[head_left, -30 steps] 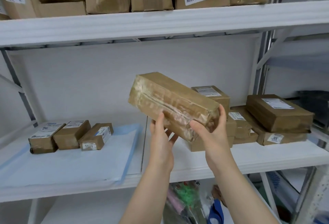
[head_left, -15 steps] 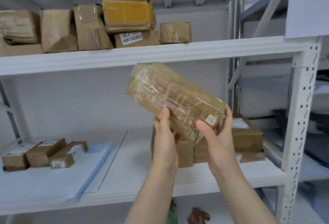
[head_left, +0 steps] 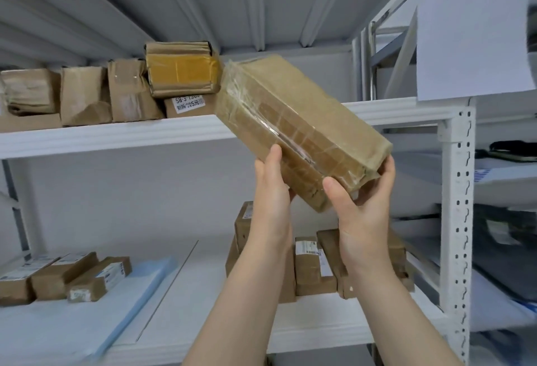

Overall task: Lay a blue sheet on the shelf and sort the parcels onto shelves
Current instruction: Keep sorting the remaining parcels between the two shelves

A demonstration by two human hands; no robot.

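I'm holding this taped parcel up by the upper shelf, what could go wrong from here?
The taped parcel is tilted and gripped at its lower end by the left hand and right hand; glossy tape may let it slip. Its raised corner is near the yellow-taped box, stacked on a labelled box on the upper shelf, and might dislodge it.

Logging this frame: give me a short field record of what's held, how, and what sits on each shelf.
held: taped brown parcel, tilted, far end up by the upper shelf
left hand: grips the parcel from below, thumb on its front
right hand: grips its lower right end
upper shelf: row of brown parcels, yellow-taped box stacked on top
lower shelf: blue sheet at left carrying three small parcels; standing parcels behind the arms
sign: paper marked 1-5, right post
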